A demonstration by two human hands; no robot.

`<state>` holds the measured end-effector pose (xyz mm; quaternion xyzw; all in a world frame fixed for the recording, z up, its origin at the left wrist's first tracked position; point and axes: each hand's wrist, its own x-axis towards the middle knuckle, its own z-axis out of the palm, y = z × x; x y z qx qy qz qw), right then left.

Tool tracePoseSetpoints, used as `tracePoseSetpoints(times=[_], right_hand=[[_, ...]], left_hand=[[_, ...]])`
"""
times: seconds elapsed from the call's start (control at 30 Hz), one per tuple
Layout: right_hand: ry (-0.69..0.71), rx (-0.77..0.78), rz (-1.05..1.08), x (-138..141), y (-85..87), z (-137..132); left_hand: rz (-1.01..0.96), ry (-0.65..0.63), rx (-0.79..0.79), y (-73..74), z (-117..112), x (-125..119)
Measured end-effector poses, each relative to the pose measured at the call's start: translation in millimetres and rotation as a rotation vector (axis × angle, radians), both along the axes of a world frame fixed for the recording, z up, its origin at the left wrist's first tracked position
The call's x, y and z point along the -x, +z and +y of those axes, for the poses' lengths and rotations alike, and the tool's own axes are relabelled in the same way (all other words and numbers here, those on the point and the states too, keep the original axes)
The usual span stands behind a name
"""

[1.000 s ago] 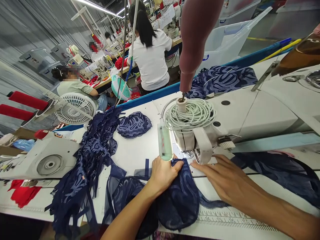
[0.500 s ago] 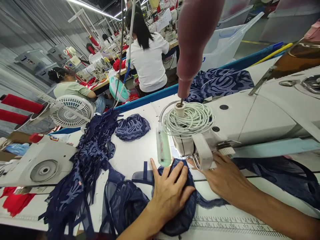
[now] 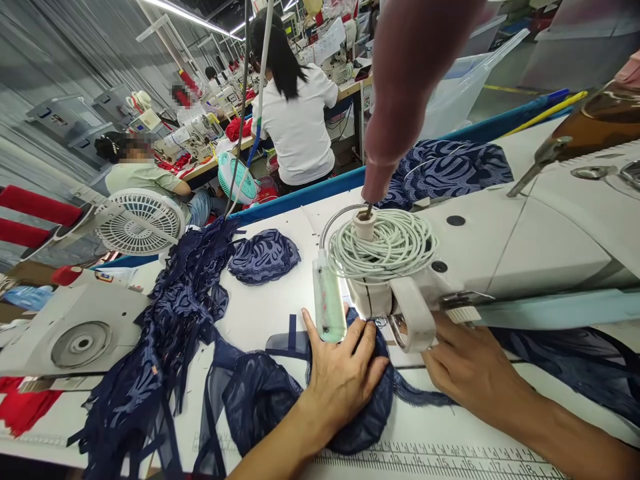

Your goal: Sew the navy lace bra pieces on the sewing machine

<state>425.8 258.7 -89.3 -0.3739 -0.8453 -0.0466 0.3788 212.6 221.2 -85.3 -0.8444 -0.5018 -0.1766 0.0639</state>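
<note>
My left hand [image 3: 345, 377] lies with fingers spread on a navy mesh bra cup [image 3: 367, 417], pressing it on the white sewing table. Its fingertips are close to the sewing machine's needle area, beside a small pale-green light panel [image 3: 329, 303]. On the far side of the machine's white lever [image 3: 416, 313], my right hand [image 3: 465, 367] has its fingers curled; their tips are partly hidden, so what they pinch cannot be made out. A navy lace-edged strip [image 3: 423, 395] runs from the cup toward it. Another navy cup [image 3: 260, 397] is left of my left hand.
A heap of navy lace pieces [image 3: 185, 320] lies at left, with one patterned cup [image 3: 265, 255] beyond. Coiled pale cord [image 3: 385, 243] sits on the machine head under a hanging pink object [image 3: 407, 87]. A white fan [image 3: 143, 223] stands far left. Co-workers sit ahead.
My right hand has drawn slightly right and back from the needle area, its fingers more curled. My left hand stays on the cup, which has shifted slightly forward. The view has tilted a little.
</note>
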Motion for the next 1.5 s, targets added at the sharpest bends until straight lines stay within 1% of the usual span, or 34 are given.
tracePoseSetpoints(times=[0.17, 0.3, 0.4, 0.53, 0.67, 0.77, 0.87, 1.1, 1.2, 1.3, 1.4, 1.47, 1.5], right_hand=[[0.028, 0.004, -0.011, 0.6, -1.3, -1.6], [0.056, -0.055, -0.086, 0.1, 4.5, -4.2], [0.073, -0.075, -0.071, -2.9, 4.4, -2.2], [0.012, 0.018, -0.023, -8.4, -9.5, 7.5], [-0.023, 0.052, 0.029, -10.2, -25.8, 14.9], [-0.014, 0.069, 0.044, -9.3, -29.3, 15.8], [-0.001, 0.066, 0.054, -8.7, -24.2, 14.8], [0.051, 0.009, 0.012, -8.6, -0.4, 10.4], [0.056, -0.006, -0.001, -6.8, 2.7, 10.2], [0.055, -0.006, -0.007, -4.5, 1.4, 12.2], [0.046, -0.015, -0.011, -3.9, 2.5, 12.0], [0.046, -0.006, -0.02, -6.0, 7.3, 6.3], [0.066, 0.022, -0.036, -7.7, 10.8, 1.2]], left_hand=[[-0.03, -0.001, 0.0, 3.1, 1.5, -1.4], [-0.047, -0.006, 0.001, 5.3, 0.6, -1.9], [-0.042, -0.008, 0.014, 6.5, 0.7, -1.9], [-0.033, 0.001, 0.035, 4.7, 2.5, -0.2], [-0.017, -0.003, 0.064, 1.1, 2.4, 1.8], [-0.004, -0.001, 0.08, 0.6, 0.0, 2.0], [0.005, 0.001, 0.079, 1.5, -2.7, 1.8], [0.001, 0.005, 0.055, 1.2, -3.9, 1.7], [0.001, 0.012, 0.059, -1.6, -2.8, 1.8], [0.008, 0.025, 0.072, -2.5, 0.9, 1.7], [0.03, 0.032, 0.087, 5.4, 0.1, 0.5], [0.033, 0.028, 0.107, 14.5, -9.8, -1.9], [0.015, 0.009, 0.125, 18.3, -18.1, -3.5]])
